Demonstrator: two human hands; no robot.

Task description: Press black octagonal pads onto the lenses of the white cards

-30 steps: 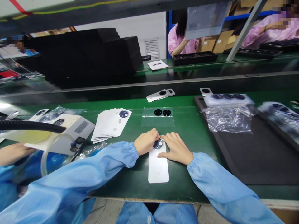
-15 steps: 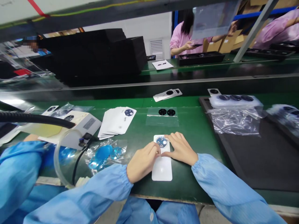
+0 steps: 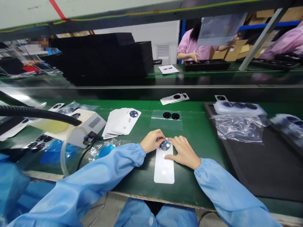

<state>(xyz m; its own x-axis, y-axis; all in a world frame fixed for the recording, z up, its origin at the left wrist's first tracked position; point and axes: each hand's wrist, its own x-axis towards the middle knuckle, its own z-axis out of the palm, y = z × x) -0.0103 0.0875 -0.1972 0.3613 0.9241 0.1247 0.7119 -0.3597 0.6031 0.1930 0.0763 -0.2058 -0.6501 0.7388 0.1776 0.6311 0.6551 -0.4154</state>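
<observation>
A white phone back panel (image 3: 164, 171) lies lengthwise in front of me on the green bench, with a round dark-blue camera piece (image 3: 165, 145) near its top end. My left hand (image 3: 152, 141) is closed in a pinch at the upper left rim of that camera piece; whatever its fingertips hold is hidden. My right hand (image 3: 185, 153) rests over the panel's right edge, thumb flat on the white surface and fingers stretched towards the top corner. Thumb and fingers are apart. Beyond them, two black discs (image 3: 170, 115) lie on a clear film.
To the left is a fanned stack of white panels (image 3: 123, 122), beside a white device (image 3: 91, 124) with hoses. A black foam tray (image 3: 265, 167) with bagged parts (image 3: 239, 119) is on the right. Across the bench, a person in pink (image 3: 189, 47) handles a black tray (image 3: 207, 64).
My left hand has moved up from the lower edge of the camera piece to its upper left rim. My right hand has stayed in place on the panel.
</observation>
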